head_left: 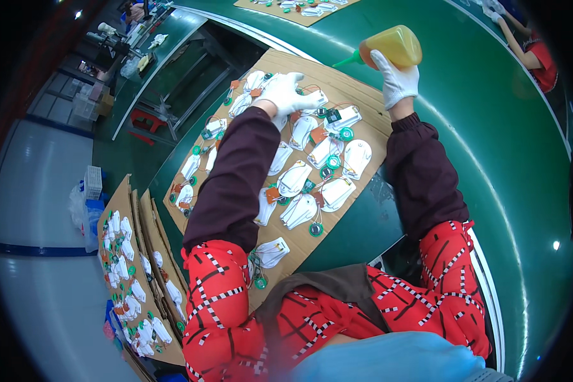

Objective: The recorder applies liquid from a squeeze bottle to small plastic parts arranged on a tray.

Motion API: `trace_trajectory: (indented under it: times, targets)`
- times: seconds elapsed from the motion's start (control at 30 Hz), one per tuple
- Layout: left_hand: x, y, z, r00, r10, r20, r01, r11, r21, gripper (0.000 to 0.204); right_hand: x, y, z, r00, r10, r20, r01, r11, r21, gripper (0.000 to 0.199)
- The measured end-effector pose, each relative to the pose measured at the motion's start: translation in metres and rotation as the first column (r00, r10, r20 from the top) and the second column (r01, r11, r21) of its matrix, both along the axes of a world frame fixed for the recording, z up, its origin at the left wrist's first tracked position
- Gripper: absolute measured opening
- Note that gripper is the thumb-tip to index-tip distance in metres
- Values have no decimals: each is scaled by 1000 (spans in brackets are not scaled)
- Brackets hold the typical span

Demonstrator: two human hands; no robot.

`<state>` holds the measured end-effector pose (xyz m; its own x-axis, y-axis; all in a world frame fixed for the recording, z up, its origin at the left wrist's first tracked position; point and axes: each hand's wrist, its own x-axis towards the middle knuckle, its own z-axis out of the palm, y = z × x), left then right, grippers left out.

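A brown cardboard sheet [356, 79] lies on the green conveyor belt and carries several white plastic shells [356, 158] with wires, orange parts and small green round discs [316, 229]. My left hand [288, 93], in a white glove, rests fingers-down on the shells near the sheet's far end. My right hand [396, 79], also gloved, grips a yellow-orange squeeze bottle [393, 46] with a green nozzle pointing left, held above the sheet's far right corner.
The green belt [490, 146] curves away to the right. Stacked cardboard sheets [130, 280] loaded with the same white shells stand at my lower left. Another loaded sheet [299, 9] lies farther up the belt. Another person's arm [522, 48] reaches in at top right.
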<state>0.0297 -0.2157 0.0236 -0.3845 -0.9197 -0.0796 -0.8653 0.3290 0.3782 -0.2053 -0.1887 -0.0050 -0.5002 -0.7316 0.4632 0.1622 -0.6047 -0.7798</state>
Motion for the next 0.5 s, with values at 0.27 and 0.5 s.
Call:
trace_trajectory:
  times: [0.27,0.5]
  targets:
    - [49,-44,-19,948,315,-43,-318,941,-111,30,3,-1,-2,1000,-14,-1,14,998,53,44]
    - [2,-49,-31,888,259,380,-92,910,-405,35,-3,-1,0,1000,-8,17,7,998,61,48]
